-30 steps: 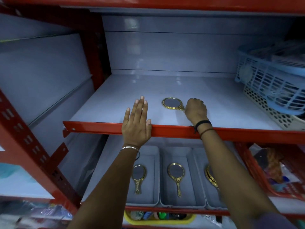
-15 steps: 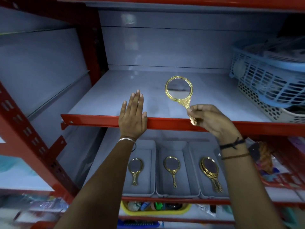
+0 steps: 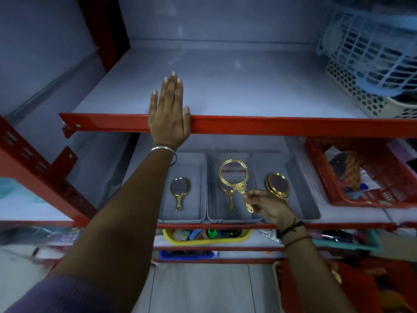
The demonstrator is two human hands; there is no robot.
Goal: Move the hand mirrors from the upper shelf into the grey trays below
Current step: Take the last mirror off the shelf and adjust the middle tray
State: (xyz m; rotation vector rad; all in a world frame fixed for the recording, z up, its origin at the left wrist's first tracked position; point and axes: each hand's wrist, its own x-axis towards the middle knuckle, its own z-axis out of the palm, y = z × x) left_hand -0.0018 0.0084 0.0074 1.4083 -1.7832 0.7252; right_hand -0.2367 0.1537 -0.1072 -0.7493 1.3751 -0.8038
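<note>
My right hand (image 3: 268, 205) grips the handle of a gold hand mirror (image 3: 234, 173) and holds it just above the middle grey tray (image 3: 213, 213), over another gold mirror (image 3: 230, 199) lying there. The left grey tray (image 3: 203, 168) holds one mirror (image 3: 179, 190). In the right grey tray (image 3: 300, 199) lie stacked mirrors (image 3: 278, 185). My left hand (image 3: 169, 114) rests flat, fingers together, on the red front edge of the upper shelf (image 3: 248, 91). No mirror shows on that shelf.
Blue and cream baskets (image 3: 370, 64) sit at the upper shelf's right end. A red basket (image 3: 361, 177) stands right of the trays. Below are a yellow tray (image 3: 207, 237) of small items and a blue tray (image 3: 187, 254). Red uprights frame the left side.
My right hand picked the mirror up from the upper shelf, lifted it and brought it down to the middle tray. The view tilted downward. My left hand stayed on the shelf edge.
</note>
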